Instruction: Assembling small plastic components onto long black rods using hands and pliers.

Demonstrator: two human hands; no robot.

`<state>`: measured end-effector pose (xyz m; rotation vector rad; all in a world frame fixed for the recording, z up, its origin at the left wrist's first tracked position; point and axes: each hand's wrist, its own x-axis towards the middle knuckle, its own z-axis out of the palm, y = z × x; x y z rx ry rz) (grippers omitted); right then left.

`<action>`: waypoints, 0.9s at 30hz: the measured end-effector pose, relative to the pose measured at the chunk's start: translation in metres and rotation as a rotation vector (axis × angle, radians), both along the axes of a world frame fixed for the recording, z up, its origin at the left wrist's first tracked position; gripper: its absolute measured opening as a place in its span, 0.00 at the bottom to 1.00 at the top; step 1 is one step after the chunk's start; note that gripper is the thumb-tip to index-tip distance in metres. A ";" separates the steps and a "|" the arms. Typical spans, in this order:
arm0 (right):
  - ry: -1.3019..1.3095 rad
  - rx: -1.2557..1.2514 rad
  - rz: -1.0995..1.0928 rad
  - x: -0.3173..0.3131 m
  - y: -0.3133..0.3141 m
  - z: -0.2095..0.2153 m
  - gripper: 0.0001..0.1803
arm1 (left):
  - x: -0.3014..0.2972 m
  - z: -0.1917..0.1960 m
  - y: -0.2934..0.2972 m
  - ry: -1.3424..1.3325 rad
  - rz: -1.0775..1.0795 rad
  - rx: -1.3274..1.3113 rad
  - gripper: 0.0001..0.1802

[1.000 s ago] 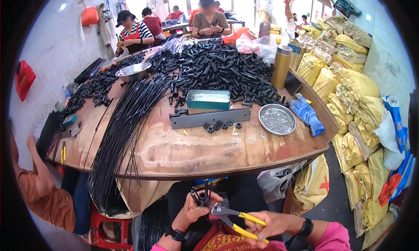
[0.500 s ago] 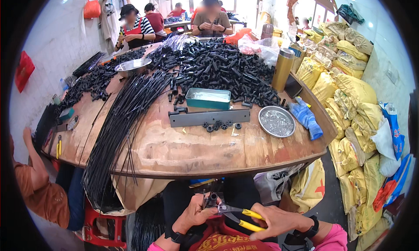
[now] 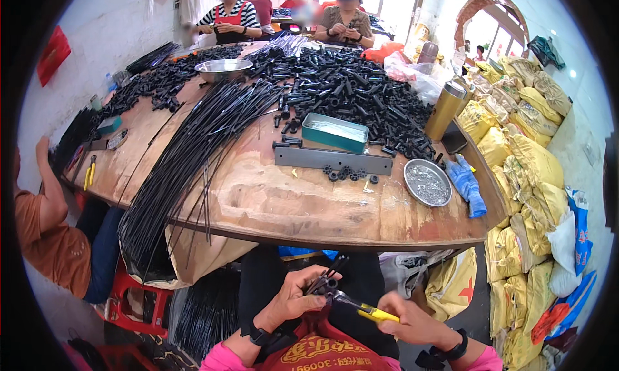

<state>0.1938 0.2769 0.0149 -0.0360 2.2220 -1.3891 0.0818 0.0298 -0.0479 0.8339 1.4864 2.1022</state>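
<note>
Over my lap, my left hand is closed around a small black plastic tubular part with several thin black rods beside it. My right hand grips yellow-handled pliers, their handles squeezed nearly together. The jaws of the pliers reach the tubular part beside my left fingers; what they bite on is too small to make out. Beyond my hands, a dark flat bar lies on the wooden table, with several small black round pieces in front of it.
Black plastic parts heap up behind a green tin. Long black rods hang over the table's near edge. A metal dish, blue glove and gold flask stand right. Yellow sacks line the wall; co-workers sit around.
The handles of the pliers have gone from spread to nearly closed in my right hand. The rods in my left hand now tilt rightward. The whole view has swung slightly left.
</note>
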 end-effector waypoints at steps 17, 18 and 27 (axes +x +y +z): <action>-0.612 -1.084 -0.005 0.020 -0.022 -0.019 0.25 | -0.004 -0.010 -0.006 0.199 -0.087 -0.072 0.20; -0.605 -1.121 0.042 0.021 -0.020 -0.023 0.22 | -0.002 -0.006 -0.008 0.124 -0.084 -0.104 0.23; 0.832 0.639 0.089 -0.006 -0.020 -0.003 0.39 | -0.004 0.004 0.001 -0.114 0.153 -0.061 0.42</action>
